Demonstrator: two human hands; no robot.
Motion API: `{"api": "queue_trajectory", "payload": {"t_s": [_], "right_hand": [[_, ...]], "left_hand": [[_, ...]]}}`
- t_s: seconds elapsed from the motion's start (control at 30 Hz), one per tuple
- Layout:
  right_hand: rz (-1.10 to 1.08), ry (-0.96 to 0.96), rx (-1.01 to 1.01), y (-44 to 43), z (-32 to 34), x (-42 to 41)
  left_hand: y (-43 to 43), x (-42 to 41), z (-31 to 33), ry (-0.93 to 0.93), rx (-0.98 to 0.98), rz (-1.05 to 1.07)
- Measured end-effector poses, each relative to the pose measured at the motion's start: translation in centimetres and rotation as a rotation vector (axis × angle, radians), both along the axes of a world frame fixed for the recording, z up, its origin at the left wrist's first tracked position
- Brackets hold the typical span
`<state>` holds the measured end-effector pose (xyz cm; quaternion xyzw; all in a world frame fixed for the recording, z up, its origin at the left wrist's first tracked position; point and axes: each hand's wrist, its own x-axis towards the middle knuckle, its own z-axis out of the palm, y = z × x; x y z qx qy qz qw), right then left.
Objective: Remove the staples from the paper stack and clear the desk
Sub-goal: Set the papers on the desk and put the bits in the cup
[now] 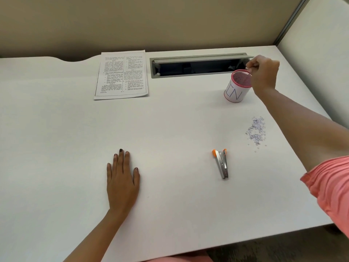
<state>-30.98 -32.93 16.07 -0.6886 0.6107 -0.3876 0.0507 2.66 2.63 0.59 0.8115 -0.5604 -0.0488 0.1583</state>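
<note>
At the far edge of the desk (170, 120), left of centre: paper stack (121, 74), printed side up, lying flat and square, just beside the long cable slot (198, 66) cut into the desktop. Slot flap raised, dark inside. Well apart from the paper, off to the right: pink mesh cup (238, 85) wrapped in a white label with blue letters, standing upright near the slot's right end. Right over its rim, right hand (264, 72), fingers pinched tight together at the tips; too small to tell whether anything sits in that pinch. Forearm stretched back toward the near right corner, coral sleeve (332, 190) at the edge of view. Nearer along that right side: loose scatter of tiny paper dots (255, 130), a heap with strays trailing off toward the front, touching nothing else. Nearer still and a bit left: small metal stapler (221, 163) with orange tips, lying on the desk, orange end pointing away, clear of both hands. Over on the near left: left hand (121, 178), palm down, pressed flat on the bare desktop, fingers straight and close together, thumb out a little, holding nothing. Behind it all, beige partition wall (151, 23).
</note>
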Motion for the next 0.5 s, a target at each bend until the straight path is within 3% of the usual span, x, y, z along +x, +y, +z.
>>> {"api": "queue_trajectory", "payload": {"t_s": [0.5], "right_hand": [[-0.033,-0.037,0.150,-1.7,1.4,-0.3]], "left_hand": [[0.1,0.0,0.1,0.012,-0.003,0.000]]}}
